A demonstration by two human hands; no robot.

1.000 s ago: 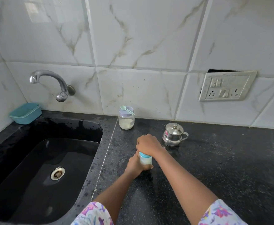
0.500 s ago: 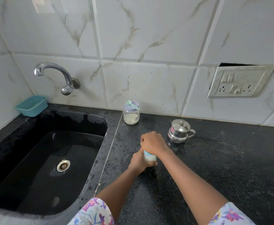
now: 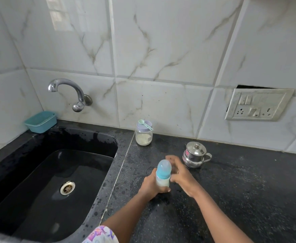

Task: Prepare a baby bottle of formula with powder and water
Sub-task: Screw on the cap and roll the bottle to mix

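Observation:
A small baby bottle (image 3: 163, 176) with a blue cap and collar holds white liquid and stands upright on the black counter (image 3: 240, 190). My left hand (image 3: 150, 186) grips its lower body from the left. My right hand (image 3: 180, 174) is just to the right of the cap, fingers spread and relaxed, holding nothing. Behind, by the wall, a glass jar of white powder (image 3: 143, 135) has a lilac lid with a green scoop (image 3: 145, 125) lying on it. A small steel lidded pot (image 3: 195, 154) stands right of the bottle.
A black sink (image 3: 52, 181) with a steel drain fills the left, with a wall tap (image 3: 68, 92) above it and a teal tub (image 3: 41, 121) at its back corner. A switch and socket plate (image 3: 257, 105) is on the tiled wall at right.
My right hand has come off the top of the bottle and opened to the right, uncovering the blue cap. The left hand keeps its hold on the bottle.

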